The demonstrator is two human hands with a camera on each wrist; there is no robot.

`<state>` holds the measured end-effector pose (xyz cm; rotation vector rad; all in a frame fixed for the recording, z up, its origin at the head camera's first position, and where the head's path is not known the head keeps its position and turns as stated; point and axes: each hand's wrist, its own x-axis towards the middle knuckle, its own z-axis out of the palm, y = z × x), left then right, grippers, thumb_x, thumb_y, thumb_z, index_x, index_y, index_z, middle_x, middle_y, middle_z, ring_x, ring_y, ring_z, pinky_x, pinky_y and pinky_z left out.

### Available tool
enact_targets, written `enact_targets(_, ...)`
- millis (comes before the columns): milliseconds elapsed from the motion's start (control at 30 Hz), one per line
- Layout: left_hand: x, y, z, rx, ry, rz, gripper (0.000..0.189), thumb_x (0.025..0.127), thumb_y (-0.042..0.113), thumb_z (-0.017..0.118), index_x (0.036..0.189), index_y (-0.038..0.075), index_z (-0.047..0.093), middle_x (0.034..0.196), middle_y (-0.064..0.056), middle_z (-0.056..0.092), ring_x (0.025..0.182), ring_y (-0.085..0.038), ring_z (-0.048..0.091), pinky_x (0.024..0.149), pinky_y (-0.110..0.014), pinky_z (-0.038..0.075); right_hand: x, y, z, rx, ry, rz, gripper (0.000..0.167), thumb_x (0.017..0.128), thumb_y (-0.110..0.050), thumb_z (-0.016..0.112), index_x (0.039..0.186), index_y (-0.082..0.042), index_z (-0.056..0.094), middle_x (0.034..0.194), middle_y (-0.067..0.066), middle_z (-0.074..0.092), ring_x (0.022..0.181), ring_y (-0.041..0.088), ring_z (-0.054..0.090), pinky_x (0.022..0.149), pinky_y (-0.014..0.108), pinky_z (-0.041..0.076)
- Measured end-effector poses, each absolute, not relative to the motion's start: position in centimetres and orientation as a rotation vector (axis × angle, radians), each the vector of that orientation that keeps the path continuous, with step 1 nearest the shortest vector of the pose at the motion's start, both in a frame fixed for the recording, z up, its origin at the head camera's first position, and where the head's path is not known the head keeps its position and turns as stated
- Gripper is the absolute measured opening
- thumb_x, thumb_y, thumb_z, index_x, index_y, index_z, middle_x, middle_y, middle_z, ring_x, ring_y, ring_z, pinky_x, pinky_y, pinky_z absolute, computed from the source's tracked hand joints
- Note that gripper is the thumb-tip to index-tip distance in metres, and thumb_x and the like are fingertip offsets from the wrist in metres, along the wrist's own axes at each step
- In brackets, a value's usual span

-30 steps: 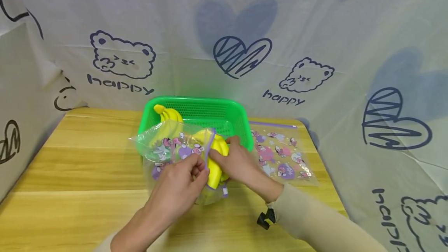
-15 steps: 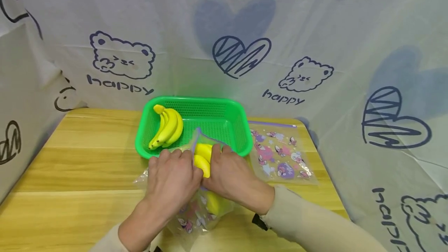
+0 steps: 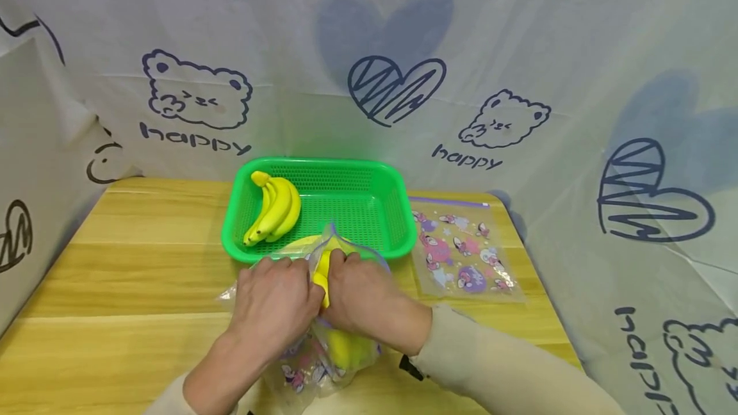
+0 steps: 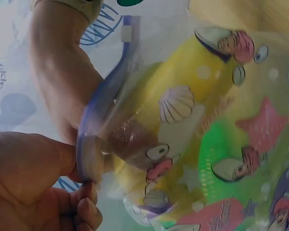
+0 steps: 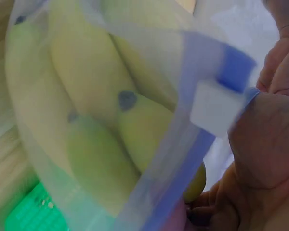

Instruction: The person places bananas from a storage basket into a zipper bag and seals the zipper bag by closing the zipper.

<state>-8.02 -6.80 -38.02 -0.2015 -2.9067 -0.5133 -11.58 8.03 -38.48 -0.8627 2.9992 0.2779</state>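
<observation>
A clear zip bag (image 4: 267, 125) with sea-themed prints is held in front of the basket, its purple zip edge (image 4: 82, 139) spread apart. Inside the bag lies a bunch of bananas (image 5: 86, 67), their dark tips showing through the plastic. My left hand (image 3: 271, 303) pinches the bag's edge between thumb and fingers. My right hand (image 3: 366, 303) reaches into the mouth and grips the bananas; its fingertips show through the plastic in the left wrist view. A white slider (image 5: 214, 108) sits on the zip, close to the right hand.
Behind the hands stands a green perforated basket (image 3: 406, 235), with another banana bunch (image 3: 279, 210) at its left end. To its right a second printed zip bag (image 3: 461, 252) lies flat on the wooden table (image 3: 144, 261). A printed cloth (image 3: 300, 18) hangs behind.
The bag has swung from across the basket down toward the table's front. My right hand has pushed the bananas deeper into it, and both hands have shifted slightly left.
</observation>
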Motion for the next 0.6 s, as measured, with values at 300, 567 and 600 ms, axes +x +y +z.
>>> enact_targets(300, -7.0, -7.6, -38.1, -0.237, -2.978, -0.594, 0.027, 0.091, 0.024, 0.065, 0.067, 0.02, 0.053, 0.07, 0.003, 0.056, 0.072, -0.024, 0.056, 0.067, -0.045, 0.042, -10.3, 7.2, -39.4, -0.934, 2.849, 0.453, 0.051, 0.091, -0.058, 0.067, 0.101, -0.009, 0.057, 0.078, -0.001, 0.053, 0.069, 0.013, 0.058, 0.059, 0.028, 0.052)
enact_targets(567, -7.0, -8.0, -38.8, -0.202, -3.032, -0.572, 0.027, 0.091, 0.023, 0.064, 0.067, 0.02, 0.053, 0.074, 0.0, 0.06, 0.077, -0.027, 0.058, 0.067, -0.045, 0.04, -10.1, 7.0, -42.2, -0.829, 2.94, 0.321, 0.056, 0.09, -0.059, 0.068, 0.104, -0.007, 0.052, 0.078, 0.003, 0.054, 0.06, 0.015, 0.057, 0.05, 0.03, 0.048)
enact_targets(600, -7.1, -8.0, -38.9, -0.199, -3.037, -0.567, 0.027, 0.091, 0.023, 0.064, 0.067, 0.02, 0.053, 0.074, 0.0, 0.06, 0.078, -0.028, 0.059, 0.066, -0.046, 0.04, -10.0, 6.9, -42.4, -0.832, 2.951, 0.32, 0.057, 0.09, -0.06, 0.069, 0.102, -0.008, 0.052, 0.077, 0.002, 0.054, 0.059, 0.014, 0.056, 0.049, 0.029, 0.048)
